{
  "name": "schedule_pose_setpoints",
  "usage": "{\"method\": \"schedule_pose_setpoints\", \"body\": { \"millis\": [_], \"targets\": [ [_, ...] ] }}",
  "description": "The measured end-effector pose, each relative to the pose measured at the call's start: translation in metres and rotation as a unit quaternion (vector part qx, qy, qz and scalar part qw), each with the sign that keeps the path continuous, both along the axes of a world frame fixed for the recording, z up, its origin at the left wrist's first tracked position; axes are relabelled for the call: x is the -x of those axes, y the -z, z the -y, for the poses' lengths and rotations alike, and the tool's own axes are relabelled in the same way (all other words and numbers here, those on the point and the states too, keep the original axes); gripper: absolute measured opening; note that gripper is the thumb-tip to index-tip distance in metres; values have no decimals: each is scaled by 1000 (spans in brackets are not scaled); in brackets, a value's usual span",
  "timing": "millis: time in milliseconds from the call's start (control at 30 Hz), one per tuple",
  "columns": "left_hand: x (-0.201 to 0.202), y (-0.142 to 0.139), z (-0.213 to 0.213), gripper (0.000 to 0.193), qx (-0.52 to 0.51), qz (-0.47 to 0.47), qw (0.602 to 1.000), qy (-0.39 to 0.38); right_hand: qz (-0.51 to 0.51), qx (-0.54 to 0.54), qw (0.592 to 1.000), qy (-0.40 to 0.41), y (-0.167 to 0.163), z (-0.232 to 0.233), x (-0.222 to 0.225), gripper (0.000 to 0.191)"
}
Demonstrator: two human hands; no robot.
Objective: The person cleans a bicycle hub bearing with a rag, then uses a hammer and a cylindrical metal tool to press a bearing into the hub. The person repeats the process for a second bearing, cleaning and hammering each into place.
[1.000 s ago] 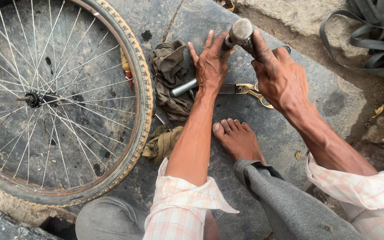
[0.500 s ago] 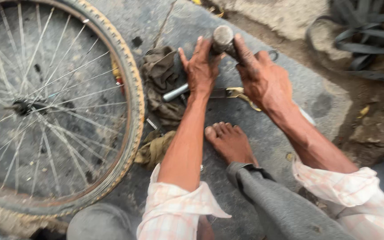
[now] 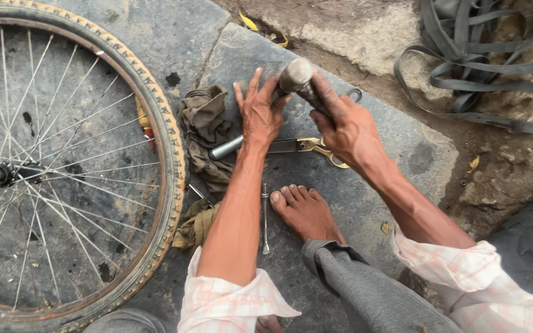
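Observation:
My right hand [image 3: 347, 126] grips a dark cylindrical tool with a pale round end [image 3: 297, 77], held upright above the stone slab [image 3: 396, 154]. My left hand [image 3: 259, 114] lies next to it with fingers spread, the fingertips touching the cylinder's side. Under both hands lie scissors with yellow handles [image 3: 316, 147] and a grey metal tube [image 3: 224, 148]. My bare foot [image 3: 303, 213] rests on the slab just below them.
A spoked bicycle wheel with a tan tyre [image 3: 165, 154] lies flat at the left. Dirty rags [image 3: 205, 126] sit between wheel and hands. A thin metal lever [image 3: 265, 216] lies beside the foot. Black rubber inner-tube strips [image 3: 470, 74] are piled at the top right.
The view has shifted a little. Both hands stay together on the cylinder, and my left fingers remain spread against it.

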State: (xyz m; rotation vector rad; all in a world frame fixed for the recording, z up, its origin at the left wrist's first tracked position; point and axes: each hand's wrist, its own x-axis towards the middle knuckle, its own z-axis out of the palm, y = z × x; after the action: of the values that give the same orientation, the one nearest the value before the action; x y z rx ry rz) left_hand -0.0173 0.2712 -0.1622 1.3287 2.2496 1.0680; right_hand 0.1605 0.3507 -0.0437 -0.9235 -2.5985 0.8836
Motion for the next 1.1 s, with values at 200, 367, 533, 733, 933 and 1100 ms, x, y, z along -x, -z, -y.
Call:
{"method": "schedule_pose_setpoints", "body": {
  "millis": [200,367,533,733,933,1100],
  "targets": [
    [-7,5,1,46,8,-1,1000,-12,-28,-19,999,5,-8,0,-5,69],
    [-7,9,0,44,-2,-46,999,-20,72,-40,997,11,-10,7,2,67],
    [-7,6,-2,46,34,-12,999,-13,117,-51,992,-2,-7,6,1,66],
    [-9,5,-1,42,11,-20,1000,-18,92,-65,994,12,-3,8,-5,67],
    [-8,14,-3,46,48,-20,999,-8,39,-62,997,6,4,3,0,67],
    [-6,13,-1,55,19,-34,999,-16,93,-72,993,-1,4,5,3,66]
  ]
}}
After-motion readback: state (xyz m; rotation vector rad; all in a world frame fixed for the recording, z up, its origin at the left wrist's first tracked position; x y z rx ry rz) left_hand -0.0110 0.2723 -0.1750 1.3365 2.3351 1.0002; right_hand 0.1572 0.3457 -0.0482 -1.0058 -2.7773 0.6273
